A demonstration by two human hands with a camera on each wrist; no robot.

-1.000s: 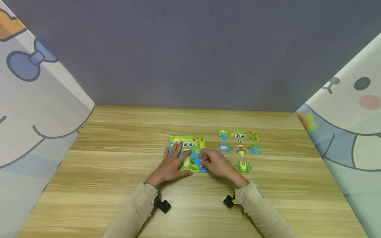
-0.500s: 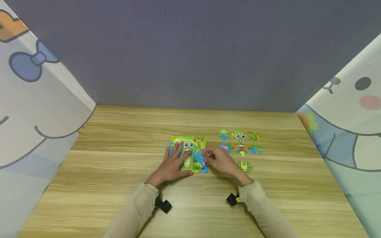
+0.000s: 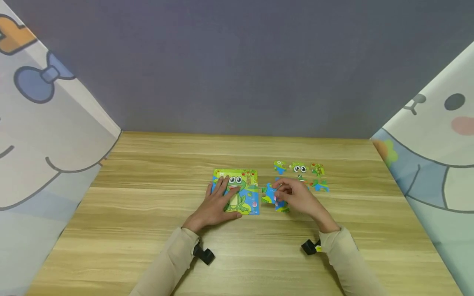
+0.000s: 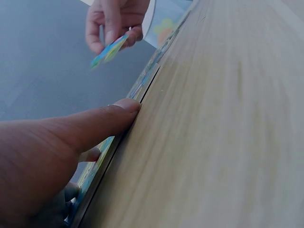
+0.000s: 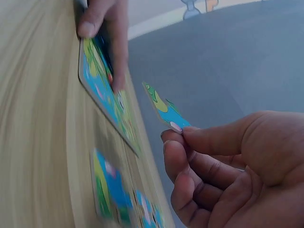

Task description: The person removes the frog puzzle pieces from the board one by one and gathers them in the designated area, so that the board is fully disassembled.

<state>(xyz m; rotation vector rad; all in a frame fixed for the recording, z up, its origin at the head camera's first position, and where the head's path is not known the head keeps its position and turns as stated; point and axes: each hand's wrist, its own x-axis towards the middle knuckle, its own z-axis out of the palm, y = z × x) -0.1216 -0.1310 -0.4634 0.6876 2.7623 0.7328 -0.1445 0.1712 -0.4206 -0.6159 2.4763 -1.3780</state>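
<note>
My left hand (image 3: 212, 205) rests with spread, straight fingers on a square frog picture board (image 3: 252, 199), thumb along its lower edge. In the right wrist view the board (image 5: 102, 92) lies flat under those fingers. My right hand (image 3: 298, 196) pinches a blue, green and yellow puzzle piece (image 3: 268, 194) between thumb and fingers. That puzzle piece (image 5: 166, 111) is raised above the table, just right of the board. Beneath the right hand lies a loose blue and green piece (image 3: 282, 206), partly covered.
Several loose pieces lie right of the board: a frog-eyes piece (image 3: 299, 168), a tree piece (image 3: 317, 169), a white-flower piece (image 3: 279, 167) and a blue-green piece (image 3: 320, 186). My right hand hides others. Wooden tabletop (image 3: 166, 164) surrounds them, with a grey panel (image 3: 237, 70) behind.
My right hand has lifted the puzzle piece from the board's lower right and moved right with it, over the loose pieces. The left hand stays on the board.
</note>
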